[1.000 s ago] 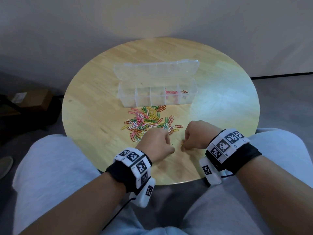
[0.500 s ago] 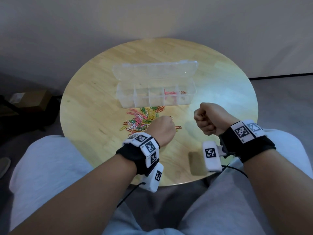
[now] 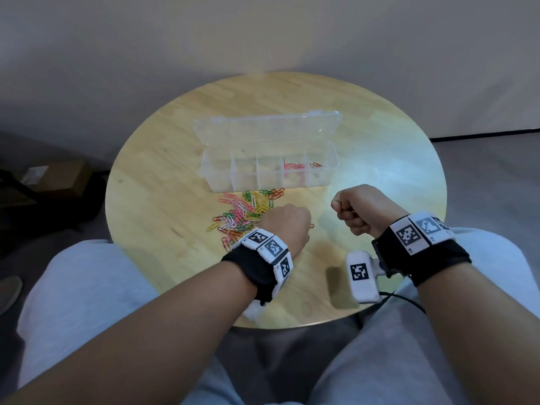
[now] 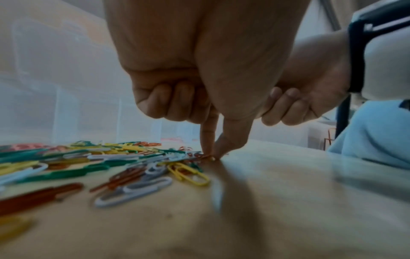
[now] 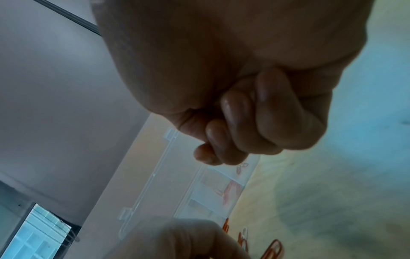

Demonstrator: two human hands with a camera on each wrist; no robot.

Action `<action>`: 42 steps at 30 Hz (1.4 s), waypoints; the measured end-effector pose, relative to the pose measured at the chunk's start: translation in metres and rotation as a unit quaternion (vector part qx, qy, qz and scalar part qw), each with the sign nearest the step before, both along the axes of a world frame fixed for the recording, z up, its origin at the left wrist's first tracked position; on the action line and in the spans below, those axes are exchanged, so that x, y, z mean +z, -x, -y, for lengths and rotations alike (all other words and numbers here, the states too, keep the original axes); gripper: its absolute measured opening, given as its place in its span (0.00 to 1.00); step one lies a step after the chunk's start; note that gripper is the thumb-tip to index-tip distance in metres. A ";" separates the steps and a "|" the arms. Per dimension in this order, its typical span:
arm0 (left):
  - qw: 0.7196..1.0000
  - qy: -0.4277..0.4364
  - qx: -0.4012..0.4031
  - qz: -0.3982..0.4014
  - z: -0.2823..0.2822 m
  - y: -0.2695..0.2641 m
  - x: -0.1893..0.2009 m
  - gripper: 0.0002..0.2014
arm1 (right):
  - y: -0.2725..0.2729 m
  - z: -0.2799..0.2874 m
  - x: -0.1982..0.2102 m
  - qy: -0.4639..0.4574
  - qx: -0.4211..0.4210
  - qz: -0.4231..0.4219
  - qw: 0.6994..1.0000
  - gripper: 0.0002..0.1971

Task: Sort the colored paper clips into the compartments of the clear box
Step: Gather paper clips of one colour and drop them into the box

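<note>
A: What's on the far left from where I'm steering?

B: I see the pile of paper clips [image 3: 245,216] loose on the round tabletop [image 3: 163,182], just in front of the clear box [image 3: 268,168], whose lid is open.

A: And my left hand [image 3: 287,229]?

B: Down at the pile's right edge. From the left wrist view, its thumb and forefinger fingers [image 4: 208,140] pinch an orange clip [image 4: 200,156] against the tabletop; the other fingers are curled in.

A: The box?

B: 5 compartments. I see pink clips [image 3: 293,166] in the 4th from the left and orange ones [image 3: 317,164] in the 5th.

A: My right hand [image 3: 362,210]?

B: Raised above the tabletop, right of the pile, fingers clenched into a fist. I cannot tell whether it holds anything.
</note>
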State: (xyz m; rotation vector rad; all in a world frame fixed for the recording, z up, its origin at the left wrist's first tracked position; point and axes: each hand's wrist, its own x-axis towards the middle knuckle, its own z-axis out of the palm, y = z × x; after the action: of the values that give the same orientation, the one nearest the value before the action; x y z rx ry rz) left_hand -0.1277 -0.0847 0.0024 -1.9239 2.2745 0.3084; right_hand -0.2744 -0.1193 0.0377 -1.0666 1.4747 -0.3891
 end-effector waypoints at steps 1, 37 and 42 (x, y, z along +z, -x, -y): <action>1.000 -0.001 -0.005 0.011 0.000 0.001 0.002 0.05 | 0.000 -0.001 0.000 -0.001 0.004 -0.002 1.000 0.14; 0.598 -0.117 0.428 -0.668 0.061 -0.107 0.065 0.14 | -0.129 0.082 0.049 0.070 0.027 0.052 0.996 0.09; 0.551 -0.112 0.429 -0.707 0.073 -0.105 0.064 0.19 | -0.129 0.075 0.046 0.121 -0.004 0.028 0.992 0.05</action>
State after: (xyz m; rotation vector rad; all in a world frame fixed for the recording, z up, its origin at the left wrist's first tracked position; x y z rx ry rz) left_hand -0.0228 -0.1578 0.0667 -2.7771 0.8490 2.9145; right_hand -0.1459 -0.1942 0.0840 -1.2311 1.4066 -0.6096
